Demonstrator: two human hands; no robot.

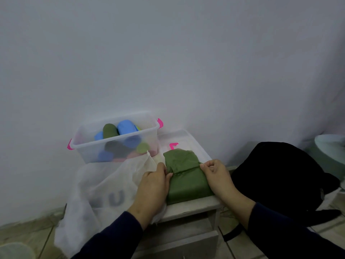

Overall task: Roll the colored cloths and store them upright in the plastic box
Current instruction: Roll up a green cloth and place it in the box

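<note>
Now the green cloth (188,179) lies on the small desk (192,206), just beside the plastic box (115,144) with rolled cloths inside. The left hand (155,186) and right hand (217,176) pinch its folded edge with curled fingers. To roll it well, keep both sides even and tight, so it stands up later.

worktop (190,207): small, pale, by wall | on it: box (104,156) back left, lid (186,139) back right, green cloth (186,186) front, partly on lid, white bag (104,186) draped off left edge | floor (326,228): tiled, black bag (283,176) right
</note>
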